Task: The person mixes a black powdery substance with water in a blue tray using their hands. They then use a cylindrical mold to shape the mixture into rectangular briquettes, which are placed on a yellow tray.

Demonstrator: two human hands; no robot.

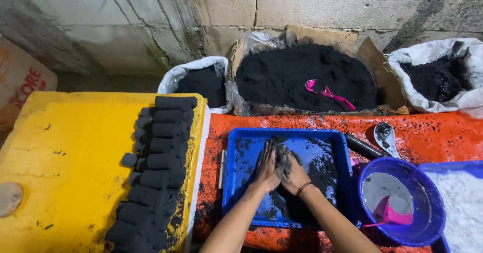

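Both hands, left hand and right hand, are pressing flat and open, seemingly gripping nothing, into black powder in the blue tray, while many finished black cylinders are already lying stacked on the yellow board.

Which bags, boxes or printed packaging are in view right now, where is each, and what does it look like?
Left sack: white woven, open, behind the yellow top, holds black powder.
Cardboard box: brown, plastic-lined, back centre, heaped with black powder; pink scoop on it.
Right sack: white, open, back right, black powder.
Printed carton: far left edge, pale with red lettering, mostly cut off.
No screens.
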